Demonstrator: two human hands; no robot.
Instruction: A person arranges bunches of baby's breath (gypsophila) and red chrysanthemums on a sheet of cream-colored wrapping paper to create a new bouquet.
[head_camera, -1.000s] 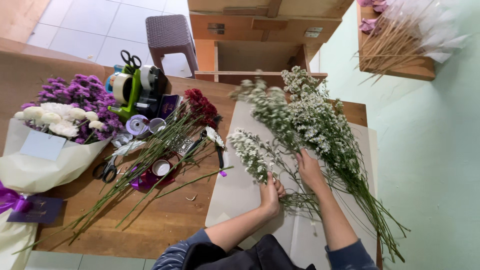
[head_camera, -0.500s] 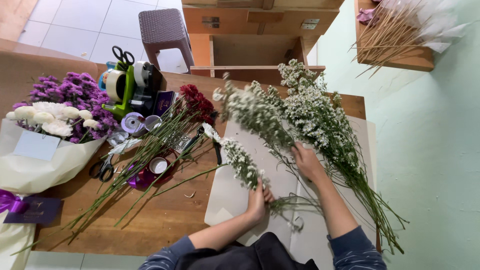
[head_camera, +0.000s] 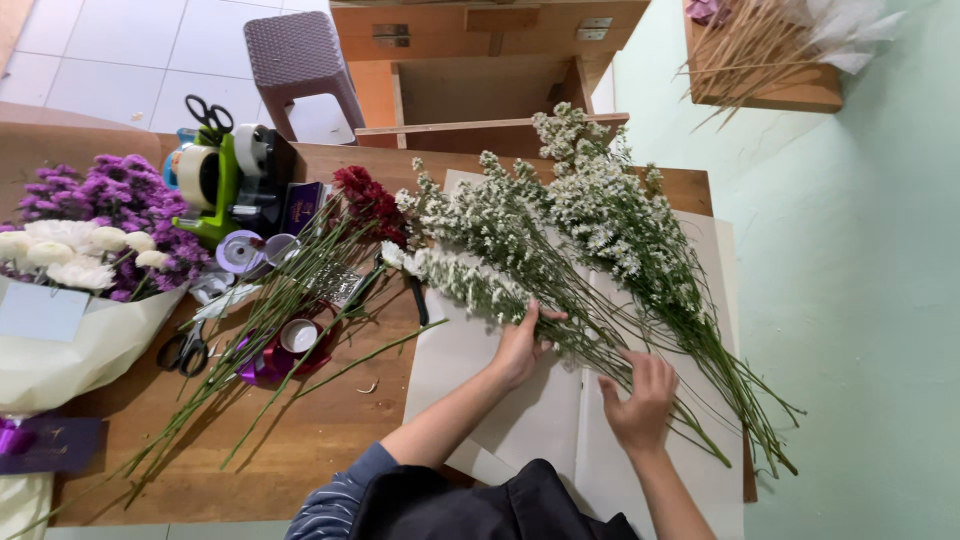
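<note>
Left hand clasps the white filler flowers mid-stem; right hand lies flat, released, on stems near the bench's right edge. Light, springy, brittle: best gripped low.

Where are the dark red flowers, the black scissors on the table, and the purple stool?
dark red flowers (head_camera: 368, 200), head view, on the blooms.
black scissors (head_camera: 186, 350), head view, on a handle loop.
purple stool (head_camera: 296, 45), head view, on the seat top.
</note>
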